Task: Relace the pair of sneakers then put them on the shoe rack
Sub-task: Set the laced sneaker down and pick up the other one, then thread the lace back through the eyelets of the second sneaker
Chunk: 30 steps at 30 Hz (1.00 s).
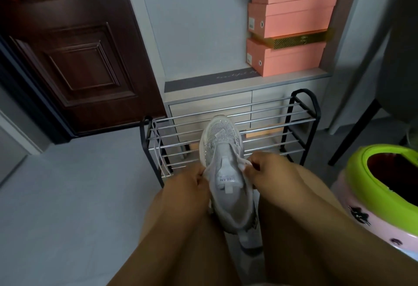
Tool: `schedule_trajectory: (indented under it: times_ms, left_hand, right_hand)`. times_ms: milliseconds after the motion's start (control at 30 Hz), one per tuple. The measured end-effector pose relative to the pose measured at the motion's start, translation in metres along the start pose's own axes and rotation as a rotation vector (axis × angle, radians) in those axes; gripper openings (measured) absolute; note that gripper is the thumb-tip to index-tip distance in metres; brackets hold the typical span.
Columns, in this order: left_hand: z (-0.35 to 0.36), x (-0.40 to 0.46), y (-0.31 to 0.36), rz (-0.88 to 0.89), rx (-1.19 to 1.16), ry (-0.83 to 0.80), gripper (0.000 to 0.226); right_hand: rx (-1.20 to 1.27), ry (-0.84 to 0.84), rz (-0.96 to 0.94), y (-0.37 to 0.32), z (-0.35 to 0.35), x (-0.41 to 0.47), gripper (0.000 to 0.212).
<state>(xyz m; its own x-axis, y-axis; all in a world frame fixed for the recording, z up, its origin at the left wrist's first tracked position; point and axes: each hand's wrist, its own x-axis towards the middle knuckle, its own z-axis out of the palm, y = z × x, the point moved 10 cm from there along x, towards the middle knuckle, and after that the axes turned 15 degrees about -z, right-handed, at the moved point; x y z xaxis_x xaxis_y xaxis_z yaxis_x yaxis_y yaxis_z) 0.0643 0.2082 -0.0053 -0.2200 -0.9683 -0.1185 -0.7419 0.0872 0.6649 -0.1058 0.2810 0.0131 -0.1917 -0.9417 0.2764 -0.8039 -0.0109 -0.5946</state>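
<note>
- We hold a grey-white sneaker (228, 172) toe-up in front of the shoe rack (228, 132), not yet on it.
- Our left hand (192, 184) pinches its left collar edge; our right hand (265, 169) pinches the right edge.
- A second sneaker (251, 240) lies below, between our legs.
- Pink shoeboxes (291, 23) are stacked on the cabinet behind.

second sneaker (251, 240) mostly hidden | green-rimmed bin (384, 186) cut off right

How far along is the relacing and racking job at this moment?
Done: nothing visibly finished; the shoe rack holds no shoes. In hand: left hand and right hand pinch the sides of one sneaker. Left: finishing its lacing, the second sneaker below, then racking both.
</note>
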Motion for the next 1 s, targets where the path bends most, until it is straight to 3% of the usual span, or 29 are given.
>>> schedule_trajectory:
  times_ms: [167,367,533,633,733,900,1000]
  left_hand:
    - [-0.001,-0.02,-0.002,0.071,-0.005,0.027,0.032]
    - [-0.005,-0.024,-0.003,0.038,-0.138,0.025,0.004]
    - [-0.003,-0.02,-0.006,0.036,-0.147,0.012,0.005]
    - [-0.002,-0.021,-0.009,0.039,-0.131,0.013,0.025]
    - [-0.004,-0.024,-0.01,0.062,-0.121,0.044,0.028]
    - [0.0,-0.025,-0.01,0.061,-0.142,0.04,0.009]
    - [-0.001,-0.02,-0.008,0.041,-0.184,0.014,0.01]
  right_hand:
    - [-0.057,-0.061,0.013,-0.002,-0.007,-0.006,0.026]
    - [0.026,-0.05,0.076,0.012,-0.006,-0.01,0.023]
    - [0.127,-0.04,0.099,0.02,-0.001,-0.008,0.02]
    - [0.155,-0.049,0.099,0.02,0.001,-0.009,0.017]
    - [0.155,-0.069,0.083,0.019,0.001,-0.013,0.014]
    - [0.158,-0.108,0.104,0.023,0.003,-0.014,0.014]
    - [0.201,-0.124,0.111,0.021,0.003,-0.009,0.014]
